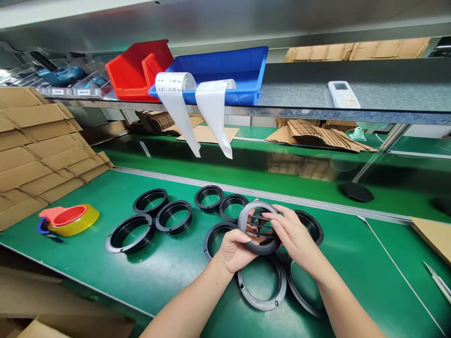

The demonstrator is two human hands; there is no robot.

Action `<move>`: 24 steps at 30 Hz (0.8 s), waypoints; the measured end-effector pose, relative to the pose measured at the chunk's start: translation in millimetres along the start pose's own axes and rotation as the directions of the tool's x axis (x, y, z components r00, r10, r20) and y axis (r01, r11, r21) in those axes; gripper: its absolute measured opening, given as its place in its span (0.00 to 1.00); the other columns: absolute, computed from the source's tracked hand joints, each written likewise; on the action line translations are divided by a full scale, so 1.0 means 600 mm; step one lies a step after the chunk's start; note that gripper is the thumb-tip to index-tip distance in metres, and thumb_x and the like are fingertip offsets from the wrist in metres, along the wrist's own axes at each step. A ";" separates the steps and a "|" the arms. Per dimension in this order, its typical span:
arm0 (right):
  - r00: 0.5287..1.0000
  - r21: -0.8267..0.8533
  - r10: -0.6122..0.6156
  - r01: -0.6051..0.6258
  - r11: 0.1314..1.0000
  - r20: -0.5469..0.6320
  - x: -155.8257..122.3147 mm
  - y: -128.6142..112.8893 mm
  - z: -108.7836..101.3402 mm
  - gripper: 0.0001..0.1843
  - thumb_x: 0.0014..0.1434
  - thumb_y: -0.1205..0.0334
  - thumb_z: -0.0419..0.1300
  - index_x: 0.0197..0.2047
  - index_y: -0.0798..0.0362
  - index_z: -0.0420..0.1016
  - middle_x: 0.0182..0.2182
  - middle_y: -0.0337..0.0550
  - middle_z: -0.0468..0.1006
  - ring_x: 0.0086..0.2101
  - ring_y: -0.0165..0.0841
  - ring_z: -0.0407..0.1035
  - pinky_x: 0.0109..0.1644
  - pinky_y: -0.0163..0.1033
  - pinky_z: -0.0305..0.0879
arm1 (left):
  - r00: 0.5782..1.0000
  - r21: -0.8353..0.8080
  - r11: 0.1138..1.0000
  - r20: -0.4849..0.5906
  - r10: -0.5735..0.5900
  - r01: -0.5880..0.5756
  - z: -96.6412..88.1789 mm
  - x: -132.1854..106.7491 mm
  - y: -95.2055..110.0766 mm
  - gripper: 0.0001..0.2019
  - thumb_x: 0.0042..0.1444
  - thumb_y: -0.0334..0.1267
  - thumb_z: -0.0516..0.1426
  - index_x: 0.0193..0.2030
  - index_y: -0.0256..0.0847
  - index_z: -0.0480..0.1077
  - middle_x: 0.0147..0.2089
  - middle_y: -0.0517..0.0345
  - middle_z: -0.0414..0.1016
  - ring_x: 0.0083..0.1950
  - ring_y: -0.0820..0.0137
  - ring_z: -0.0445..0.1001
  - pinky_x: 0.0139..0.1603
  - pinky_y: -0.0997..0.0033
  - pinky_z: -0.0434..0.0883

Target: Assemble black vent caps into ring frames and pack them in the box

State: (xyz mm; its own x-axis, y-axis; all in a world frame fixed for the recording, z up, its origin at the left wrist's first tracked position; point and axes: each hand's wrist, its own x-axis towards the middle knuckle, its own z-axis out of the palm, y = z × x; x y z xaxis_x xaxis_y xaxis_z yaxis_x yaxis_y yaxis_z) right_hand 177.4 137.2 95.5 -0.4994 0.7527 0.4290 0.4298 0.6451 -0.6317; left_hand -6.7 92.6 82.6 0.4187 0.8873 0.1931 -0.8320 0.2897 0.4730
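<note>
A round black air vent (258,228) with slats across its opening is raised above the green table. My left hand (233,249) is closed on its lower left rim, with the thumb over the front edge. My right hand (292,230) grips it from the right, its fingertips reaching over the slats. Below the vent lie loose black rings, among them a large ring (262,306) directly underneath and another ring (211,237) by my left hand. One more ring (317,227) is partly hidden behind my right hand.
Farther left, several black rings (174,217) lie on the green table (176,281). A yellow tape roll (89,220) is at the left, near stacked cardboard (45,150). A knife (437,280) lies far right. The shelf above bears red (132,70) and blue (239,70) bins.
</note>
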 end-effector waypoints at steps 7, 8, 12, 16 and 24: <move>0.993 0.092 0.060 -0.069 0.993 0.098 -0.001 0.005 -0.011 0.21 0.75 0.50 0.45 0.59 0.44 0.74 0.62 0.45 0.64 0.64 0.42 0.55 0.68 0.51 0.56 | 0.997 0.184 0.983 -0.077 0.018 -0.003 0.000 -0.014 -0.011 0.45 0.53 0.41 0.68 0.73 0.46 0.51 0.59 0.45 0.74 0.64 0.53 0.67 0.71 0.49 0.52; 0.991 0.110 0.068 -0.080 0.991 0.114 -0.001 0.004 -0.013 0.21 0.75 0.49 0.45 0.60 0.43 0.73 0.63 0.44 0.63 0.64 0.41 0.55 0.68 0.51 0.55 | 0.997 0.198 0.980 -0.075 0.021 -0.006 0.002 -0.017 -0.011 0.48 0.51 0.43 0.70 0.74 0.50 0.48 0.61 0.46 0.72 0.65 0.53 0.66 0.71 0.49 0.52; 0.983 0.149 0.081 -0.106 0.983 0.163 -0.001 0.002 -0.024 0.22 0.75 0.48 0.45 0.62 0.42 0.72 0.65 0.44 0.60 0.65 0.42 0.54 0.69 0.51 0.54 | 0.997 0.224 0.974 -0.078 0.022 -0.004 0.013 -0.021 -0.010 0.60 0.42 0.50 0.74 0.74 0.63 0.40 0.69 0.50 0.61 0.69 0.52 0.61 0.71 0.50 0.52; 0.977 0.167 0.055 -0.091 0.982 0.205 0.000 0.001 -0.030 0.22 0.75 0.49 0.45 0.64 0.41 0.70 0.65 0.43 0.59 0.65 0.41 0.54 0.69 0.50 0.55 | 0.989 0.286 0.958 -0.135 0.058 -0.017 0.020 -0.021 -0.009 0.62 0.37 0.54 0.74 0.73 0.67 0.39 0.73 0.50 0.54 0.68 0.49 0.61 0.70 0.48 0.56; 0.971 0.138 0.033 -0.067 0.988 0.239 -0.002 0.004 -0.027 0.22 0.75 0.51 0.45 0.66 0.40 0.68 0.65 0.44 0.59 0.65 0.42 0.54 0.69 0.51 0.57 | 0.984 0.350 0.937 -0.158 0.081 -0.022 0.024 -0.024 -0.007 0.59 0.35 0.58 0.72 0.72 0.67 0.44 0.75 0.52 0.47 0.68 0.48 0.60 0.67 0.50 0.62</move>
State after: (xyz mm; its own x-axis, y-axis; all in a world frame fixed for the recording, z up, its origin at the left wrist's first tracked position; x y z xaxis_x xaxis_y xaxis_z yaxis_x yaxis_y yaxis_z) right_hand 191.0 140.2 103.8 -0.6500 0.7206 0.2414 0.3550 0.5687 -0.7420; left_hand -3.8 73.2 90.3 0.2869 0.9534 0.0931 -0.6612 0.1268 0.7394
